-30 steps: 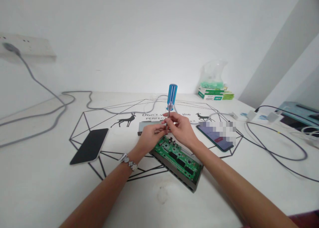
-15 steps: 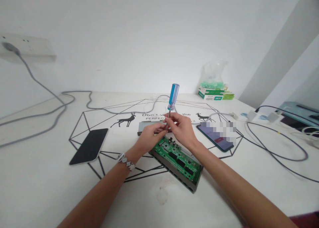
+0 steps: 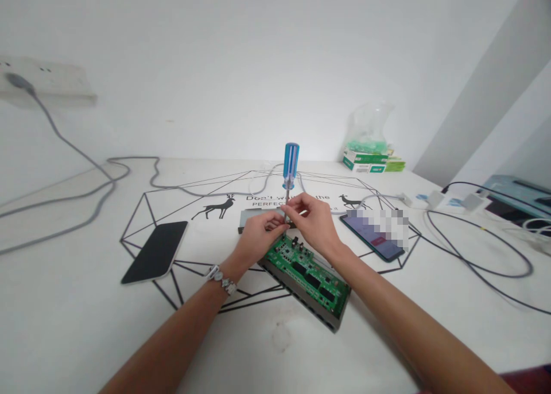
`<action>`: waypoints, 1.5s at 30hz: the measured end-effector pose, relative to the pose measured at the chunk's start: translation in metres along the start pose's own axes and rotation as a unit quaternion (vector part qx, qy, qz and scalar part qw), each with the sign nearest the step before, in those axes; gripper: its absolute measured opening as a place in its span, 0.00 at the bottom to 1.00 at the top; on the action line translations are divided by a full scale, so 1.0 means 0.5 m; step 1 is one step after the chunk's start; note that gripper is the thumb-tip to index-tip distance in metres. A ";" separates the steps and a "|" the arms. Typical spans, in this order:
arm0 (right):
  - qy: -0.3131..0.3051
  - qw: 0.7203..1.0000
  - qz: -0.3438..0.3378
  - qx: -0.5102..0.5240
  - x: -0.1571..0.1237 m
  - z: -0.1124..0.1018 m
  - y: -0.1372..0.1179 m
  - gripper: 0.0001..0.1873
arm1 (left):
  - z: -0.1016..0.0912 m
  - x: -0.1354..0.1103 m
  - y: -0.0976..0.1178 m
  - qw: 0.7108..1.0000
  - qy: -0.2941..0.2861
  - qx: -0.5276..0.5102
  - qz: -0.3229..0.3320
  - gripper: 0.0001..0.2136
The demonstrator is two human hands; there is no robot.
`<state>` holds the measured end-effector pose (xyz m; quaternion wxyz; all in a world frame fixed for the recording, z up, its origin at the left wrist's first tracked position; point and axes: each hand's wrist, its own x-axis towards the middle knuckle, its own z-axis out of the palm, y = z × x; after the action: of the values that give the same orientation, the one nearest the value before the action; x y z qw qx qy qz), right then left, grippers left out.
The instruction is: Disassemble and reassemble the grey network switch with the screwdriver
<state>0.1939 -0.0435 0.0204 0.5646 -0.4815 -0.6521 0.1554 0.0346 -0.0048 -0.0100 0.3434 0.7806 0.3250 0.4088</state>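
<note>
A screwdriver with a clear blue handle stands nearly upright, its tip down at the far left corner of a green circuit board. The board lies in an open grey metal casing with a row of ports along its near side. My right hand pinches the metal shaft below the handle between thumb and fingers. Lower down, the thumb and finger of my left hand close around the shaft close to the board. The tip and anything under it are hidden by my fingers. A grey metal piece lies behind my left hand.
A dark-screened phone lies at the left, and a lit phone at the right. Cables run along the back and right, by a white power strip. Boxes with a plastic bag stand at the back right.
The screwdriver handle has swung left and is more upright. My two hands stay in nearly the same place, and the circuit board has not visibly moved.
</note>
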 end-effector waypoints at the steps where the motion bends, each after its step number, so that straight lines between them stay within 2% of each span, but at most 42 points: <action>1: -0.006 1.000 -0.001 -0.005 0.000 0.000 0.001 0.07 | 0.001 0.000 0.000 1.000 0.004 0.001 -0.001 0.08; 4: -0.021 0.999 -0.011 -0.037 -0.003 0.001 0.004 0.06 | 0.001 0.001 -0.002 1.000 0.001 -0.005 0.005 0.09; 11: -0.020 0.998 -0.017 -0.052 -0.012 0.006 0.015 0.10 | -0.005 -0.001 -0.002 0.998 -0.062 -0.016 0.026 0.13; 18: 0.009 1.000 0.011 -0.022 -0.016 0.011 0.011 0.07 | -0.001 -0.005 0.004 0.999 -0.029 0.012 0.020 0.11; 23: -0.010 1.000 0.009 -0.003 -0.016 0.010 0.016 0.06 | 0.003 -0.004 0.002 1.000 -0.005 0.014 0.016 0.11; 28: -0.039 0.999 0.014 -0.002 -0.018 0.011 0.018 0.12 | -0.001 -0.003 -0.005 0.999 -0.044 -0.011 0.012 0.13; 31: -0.032 0.999 0.013 -0.002 -0.019 0.012 0.015 0.13 | -0.001 -0.003 -0.010 0.999 -0.036 0.000 0.014 0.11; 34: -0.007 1.000 0.012 -0.006 -0.018 0.011 0.014 0.11 | 0.003 -0.004 -0.010 1.000 -0.007 0.018 0.018 0.10; 36: -0.013 1.000 0.021 0.004 -0.017 0.008 0.016 0.07 | 0.003 -0.005 -0.005 1.000 0.003 0.026 0.016 0.11; 40: -0.042 0.999 0.021 -0.007 -0.018 0.004 0.022 0.07 | -0.015 -0.008 0.020 0.998 -0.006 0.059 -0.014 0.11; 42: -0.044 0.999 0.011 -0.025 -0.018 0.003 0.023 0.07 | -0.032 -0.008 0.034 0.995 -0.028 0.098 -0.024 0.10; 45: -0.042 0.999 0.008 -0.026 -0.017 0.002 0.023 0.10 | -0.058 -0.010 0.050 0.987 -0.069 0.145 0.001 0.09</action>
<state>0.1975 -0.0445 0.0067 0.5229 -0.4940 -0.6751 0.1633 0.0131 -0.0146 0.0207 0.2477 0.8490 0.3551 0.3030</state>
